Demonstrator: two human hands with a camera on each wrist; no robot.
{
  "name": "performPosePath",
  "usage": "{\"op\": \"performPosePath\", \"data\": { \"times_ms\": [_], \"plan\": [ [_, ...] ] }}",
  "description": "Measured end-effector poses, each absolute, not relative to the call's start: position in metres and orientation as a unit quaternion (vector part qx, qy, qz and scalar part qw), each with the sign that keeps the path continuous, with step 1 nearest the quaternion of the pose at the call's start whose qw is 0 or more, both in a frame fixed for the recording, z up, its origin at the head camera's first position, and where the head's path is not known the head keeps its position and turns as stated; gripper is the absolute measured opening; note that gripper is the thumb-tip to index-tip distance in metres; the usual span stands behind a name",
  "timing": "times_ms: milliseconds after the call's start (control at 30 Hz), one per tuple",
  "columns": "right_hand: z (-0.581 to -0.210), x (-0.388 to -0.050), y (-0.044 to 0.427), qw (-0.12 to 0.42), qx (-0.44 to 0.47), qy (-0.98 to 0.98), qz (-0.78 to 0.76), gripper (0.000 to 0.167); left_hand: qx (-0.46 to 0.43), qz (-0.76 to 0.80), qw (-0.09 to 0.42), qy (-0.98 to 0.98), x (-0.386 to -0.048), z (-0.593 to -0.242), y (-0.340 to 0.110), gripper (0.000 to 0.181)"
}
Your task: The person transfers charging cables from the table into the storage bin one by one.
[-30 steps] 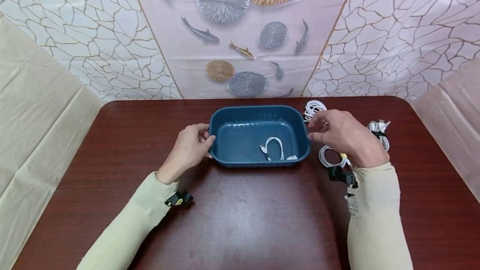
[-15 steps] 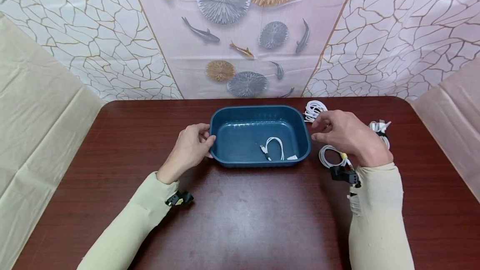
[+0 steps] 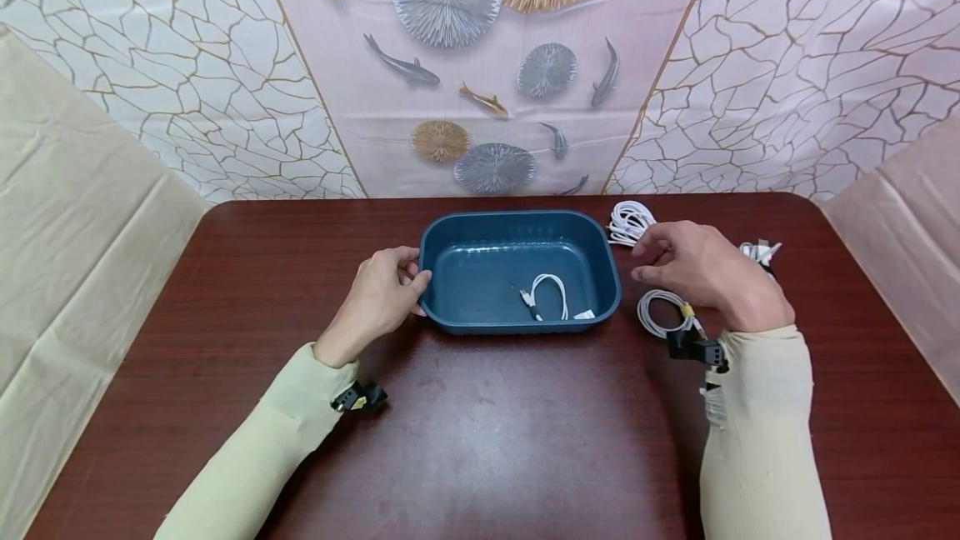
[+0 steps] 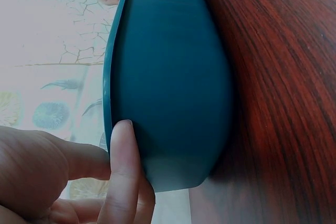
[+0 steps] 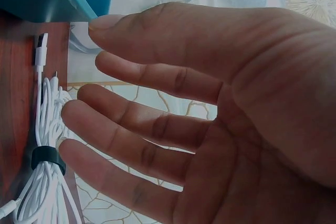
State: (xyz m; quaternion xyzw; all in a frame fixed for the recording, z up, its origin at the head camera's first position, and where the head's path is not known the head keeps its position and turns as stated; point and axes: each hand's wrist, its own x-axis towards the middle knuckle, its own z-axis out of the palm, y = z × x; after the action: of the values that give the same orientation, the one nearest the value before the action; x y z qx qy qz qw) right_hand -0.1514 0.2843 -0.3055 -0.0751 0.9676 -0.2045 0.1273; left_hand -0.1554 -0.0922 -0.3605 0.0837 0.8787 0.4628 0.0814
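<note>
A dark blue plastic tray (image 3: 517, 328) stands on the table, with a small white cable (image 3: 562, 297) looped near its front right inside. My left hand (image 3: 378, 294) pinches the tray's left rim; in the left wrist view its fingers (image 4: 124, 161) lie against the outer wall. To the right of the tray hovers my right hand (image 3: 697, 269), holding nothing, its fingers loosely bent and apart in the right wrist view. Close to it are a white cable bundle (image 3: 628, 222), strapped in black in the right wrist view, and a coiled grey cable (image 3: 654, 325) with a yellow tie.
Another cable bundle (image 3: 761, 252) lies farther right, partly hidden behind my right hand. Under everything is the dark red-brown table (image 3: 480, 423). A patterned cloth wall (image 3: 480, 65) rises at its back edge, and beige cloth (image 3: 75, 232) hangs at the sides.
My right hand has moved from the tray's right edge a little to the right, leaving a gap. The left hand and the tray have stayed in place.
</note>
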Motion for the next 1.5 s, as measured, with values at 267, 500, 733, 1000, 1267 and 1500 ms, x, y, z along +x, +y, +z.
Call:
{"op": "performPosePath", "data": {
  "times_ms": [267,500,733,1000,1267,1500],
  "plan": [
    [-0.307,-0.153,0.288,0.128,-0.064,0.971,-0.194,0.031,0.083,0.465,0.079,0.878,-0.156,-0.361,-0.092,0.035],
    [-0.310,-0.154,0.290,0.131,-0.061,0.969,-0.201,0.030,0.085,0.465,0.075,0.878,-0.157,-0.362,-0.093,0.033],
    [-0.312,-0.156,0.292,0.136,-0.058,0.970,-0.195,0.029,0.088,0.464,0.073,0.878,-0.156,-0.363,-0.093,0.033],
    [-0.316,-0.157,0.295,0.141,-0.060,0.968,-0.201,0.025,0.085,0.465,0.075,0.878,-0.156,-0.362,-0.092,0.034],
    [-0.320,-0.156,0.300,0.142,-0.059,0.970,-0.189,0.020,0.086,0.459,0.073,0.881,-0.156,-0.361,-0.092,0.034],
    [-0.322,-0.156,0.304,0.153,-0.052,0.970,-0.183,0.019,0.084,0.458,0.078,0.882,-0.155,-0.360,-0.091,0.035]
  ]
}}
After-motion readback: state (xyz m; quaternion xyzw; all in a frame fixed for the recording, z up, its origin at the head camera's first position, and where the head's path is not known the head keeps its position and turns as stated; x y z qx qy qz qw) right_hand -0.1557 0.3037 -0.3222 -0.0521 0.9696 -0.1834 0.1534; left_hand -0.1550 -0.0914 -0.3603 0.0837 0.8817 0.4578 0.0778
